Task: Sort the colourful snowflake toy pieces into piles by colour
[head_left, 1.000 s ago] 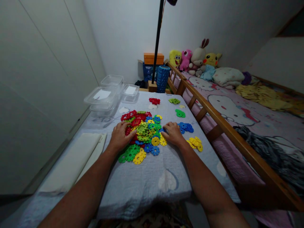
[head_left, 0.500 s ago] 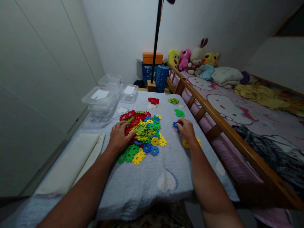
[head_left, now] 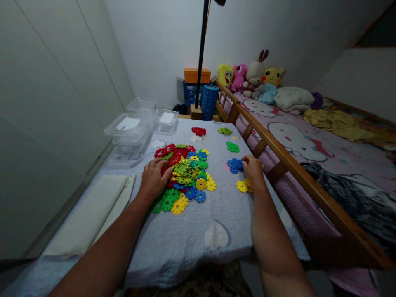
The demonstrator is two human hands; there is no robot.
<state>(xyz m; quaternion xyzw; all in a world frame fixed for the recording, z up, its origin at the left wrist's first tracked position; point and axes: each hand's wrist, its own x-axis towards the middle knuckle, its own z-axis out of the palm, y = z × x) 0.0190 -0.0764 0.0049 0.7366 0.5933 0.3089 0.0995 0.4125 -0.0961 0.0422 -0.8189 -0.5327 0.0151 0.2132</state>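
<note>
A mixed heap of red, green, blue and yellow plastic gear-shaped pieces (head_left: 185, 171) lies on a pale blue quilted table (head_left: 192, 231). My left hand (head_left: 154, 180) rests on the heap's left side with fingers curled over red pieces. My right hand (head_left: 253, 169) sits to the right, fingers bent and touching a small blue pile (head_left: 234, 165), just above a yellow pile (head_left: 244, 186). Farther back lie a green pile (head_left: 232, 147), a lime pile (head_left: 225, 131) and a red pile (head_left: 198, 131).
Clear lidded plastic boxes (head_left: 133, 128) stand at the table's back left. A folded cream cloth (head_left: 93, 210) lies at the left. A wooden bed rail (head_left: 278, 156) runs along the right, with plush toys (head_left: 247, 76) beyond. A black pole (head_left: 200, 57) rises behind the table.
My right hand left the heap's right edge and moved right to the blue pile, carrying a blue piece there. My left hand stayed on the heap.
</note>
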